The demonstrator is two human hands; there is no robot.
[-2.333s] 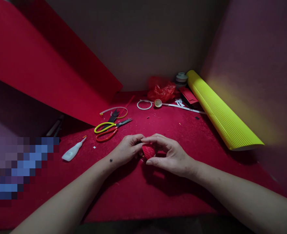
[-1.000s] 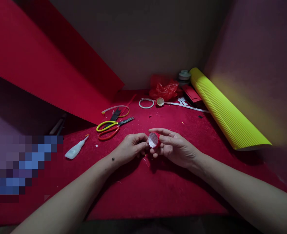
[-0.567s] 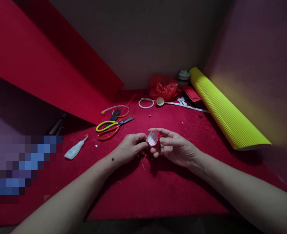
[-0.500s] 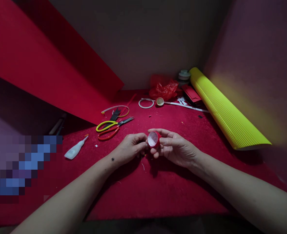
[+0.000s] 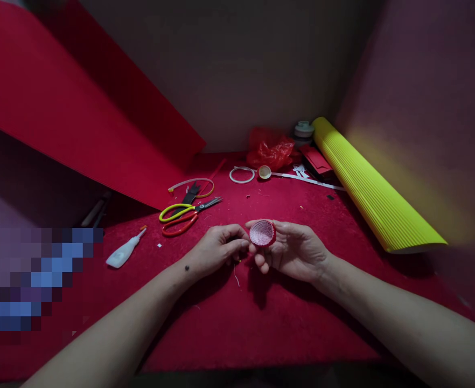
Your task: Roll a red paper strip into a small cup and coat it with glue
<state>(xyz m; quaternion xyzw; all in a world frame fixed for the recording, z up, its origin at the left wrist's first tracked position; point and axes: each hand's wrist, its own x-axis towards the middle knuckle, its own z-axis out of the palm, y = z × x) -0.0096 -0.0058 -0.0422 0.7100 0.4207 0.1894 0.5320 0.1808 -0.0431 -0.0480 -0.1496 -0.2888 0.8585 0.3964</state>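
A small cup of red ridged paper (image 5: pixel 263 233), pale and ringed inside, is held in the fingers of my right hand (image 5: pixel 296 248), its opening tilted toward me. My left hand (image 5: pixel 219 248) is beside it on the left, thumb and fingers pinched together close to the cup. Whether anything is between those fingertips is too small to make out. A thin pale thread (image 5: pixel 236 276) lies on the red cloth just below my left fingers. Yellow-and-red-handled scissors (image 5: pixel 189 214) rest beyond my left hand, with a white glue bottle (image 5: pixel 125 251) farther left.
A yellow corrugated paper roll (image 5: pixel 377 191) lies along the right side. At the back are a red plastic bag (image 5: pixel 270 150), a lidded jar (image 5: pixel 303 132), a white paper coil (image 5: pixel 242 174) and another small cup (image 5: pixel 264 172). Large red sheet (image 5: pixel 79 102) leans over the left.
The cup has moved slightly right with my right hand and turned, so more of its inside shows. A small gap has opened between it and my left fingertips.
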